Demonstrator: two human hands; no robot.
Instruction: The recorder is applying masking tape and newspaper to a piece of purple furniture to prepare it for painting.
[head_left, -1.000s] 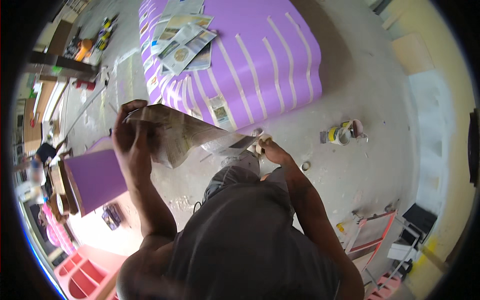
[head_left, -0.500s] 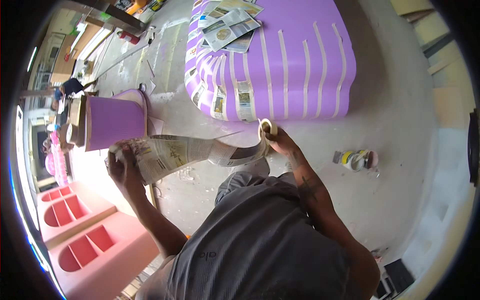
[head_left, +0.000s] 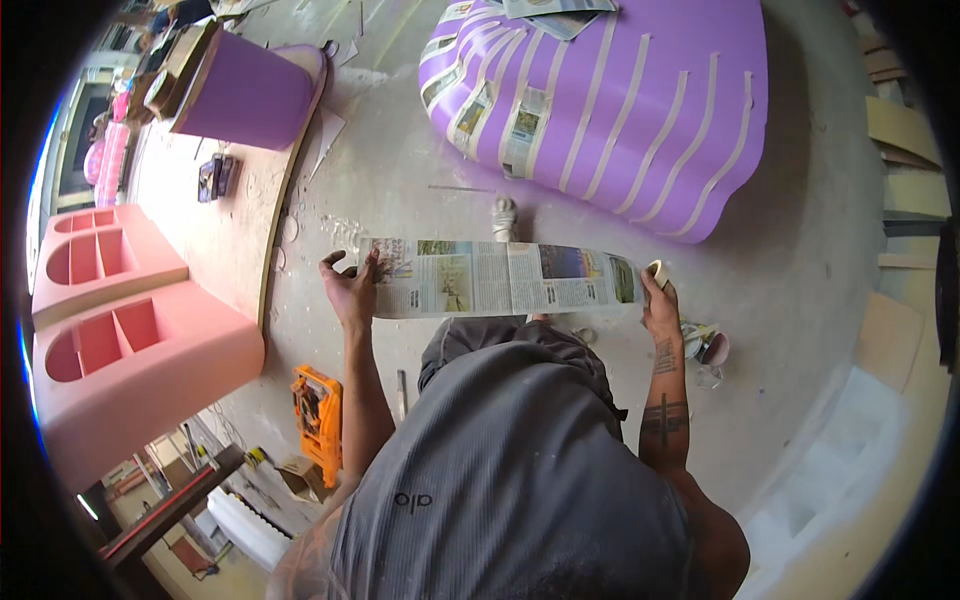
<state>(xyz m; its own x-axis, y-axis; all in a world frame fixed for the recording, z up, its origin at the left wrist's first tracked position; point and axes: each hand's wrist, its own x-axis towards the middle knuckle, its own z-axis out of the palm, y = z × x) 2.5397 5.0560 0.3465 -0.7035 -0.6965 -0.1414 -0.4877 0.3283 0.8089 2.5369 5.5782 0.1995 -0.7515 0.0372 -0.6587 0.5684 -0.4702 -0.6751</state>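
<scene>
A long strip of newspaper (head_left: 490,280) stretches level in front of my body. My left hand (head_left: 350,293) grips its left end, thumb and finger pinching the paper's edge. At the other end my right hand (head_left: 661,303) is closed on the paper and on a roll of masking tape (head_left: 658,270). Beyond the strip lies a large rounded purple form (head_left: 690,120) with pale tape lines running down its side. Pieces of newspaper (head_left: 524,128) fill some gaps between those lines, and more printed sheets (head_left: 565,20) rest on its top.
To the left, pink pieces with arched compartments (head_left: 150,340) stand near a board edge. Behind them is a smaller purple piece (head_left: 250,90). An orange tool case (head_left: 318,425) lies by my left forearm. Cups and jars (head_left: 712,348) stand on the floor past my right wrist.
The newspaper strip, twisted and sagging before, is now pulled flat and level. Both hands have moved rightward in view. The view has turned, and the purple form appears farther right.
</scene>
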